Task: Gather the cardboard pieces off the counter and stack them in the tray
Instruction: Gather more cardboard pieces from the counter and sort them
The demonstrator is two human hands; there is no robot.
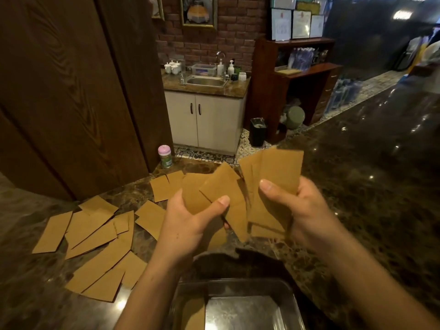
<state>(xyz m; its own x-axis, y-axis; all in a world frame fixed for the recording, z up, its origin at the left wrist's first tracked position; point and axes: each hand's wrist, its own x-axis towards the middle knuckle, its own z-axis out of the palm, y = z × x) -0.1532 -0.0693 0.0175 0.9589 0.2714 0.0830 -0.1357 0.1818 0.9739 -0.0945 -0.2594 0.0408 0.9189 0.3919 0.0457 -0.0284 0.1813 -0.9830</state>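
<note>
Holding a loose fan of cardboard pieces (273,172) between both hands, I have them lifted clear of the dark marble table (369,163). The left hand (190,217) clamps the nearer, shorter sheets, thumb pressed across their front and fingers curled behind. The right hand (297,210) grips the taller sheets the same way, thumb flat on the front face. The two hands sit side by side, close together, with the overlapping sheets bridging the gap between them; I cannot tell whether the fingers meet behind the card.

Out to the left of the left hand, the loose pieces (95,234) lie scattered flat on the table, many overlapping one another, some reaching nearly under the left forearm. A few more lie just beyond the left hand, partly hidden by the held fan.

Below the hands and nearer to me, between the two forearms, sits the metal tray (238,284). One single piece (194,313) lies in its left part, beside the left forearm; the rest of the tray floor shows as shiny metal.

Beyond the left hand, at the far edge of the table against the wooden panel, stands a small can (165,156) with a pink lid and a green label; its writing is too small for me to read. Far beyond the right hand, framed sheets (302,23) stand on a wooden shelf unit, their print illegible.
</note>
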